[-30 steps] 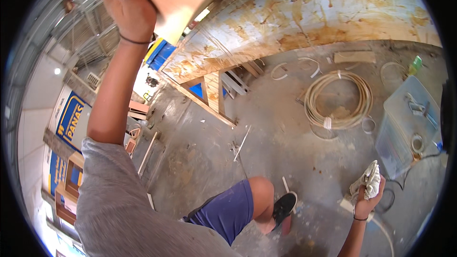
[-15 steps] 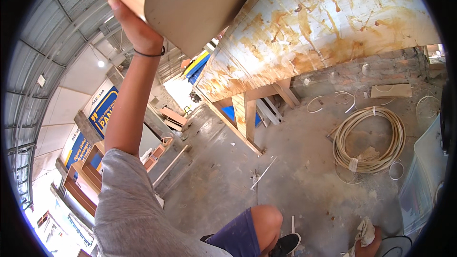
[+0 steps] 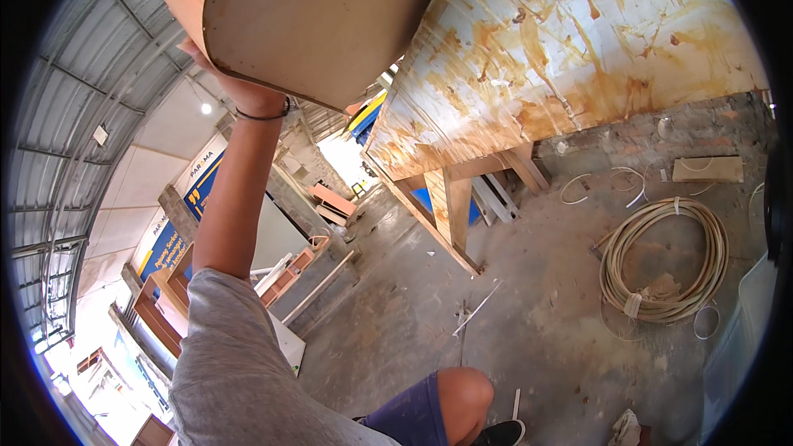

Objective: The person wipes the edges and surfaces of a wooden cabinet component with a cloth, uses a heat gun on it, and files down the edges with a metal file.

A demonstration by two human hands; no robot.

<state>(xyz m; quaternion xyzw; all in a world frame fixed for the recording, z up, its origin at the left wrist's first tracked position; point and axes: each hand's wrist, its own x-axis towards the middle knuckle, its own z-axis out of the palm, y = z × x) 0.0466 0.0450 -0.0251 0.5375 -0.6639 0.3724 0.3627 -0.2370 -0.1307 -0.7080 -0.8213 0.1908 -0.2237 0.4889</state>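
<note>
Fingers (image 3: 192, 51) of the left hand (image 3: 248, 96), mostly hidden, touch the curved wooden panel (image 3: 306, 25) at upper left of the frame; whether they clench it cannot be told. At lower right, the right hand (image 3: 644, 437), nearly cut off, grasps a pale cloth (image 3: 625, 428).

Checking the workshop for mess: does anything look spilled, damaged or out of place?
Yes. The white table top is smeared with brown streaks, perhaps spilled glue or varnish. A thin white strip lies loose by the black shoe. The curved board at the left hand has dark specks near its edge.
</note>
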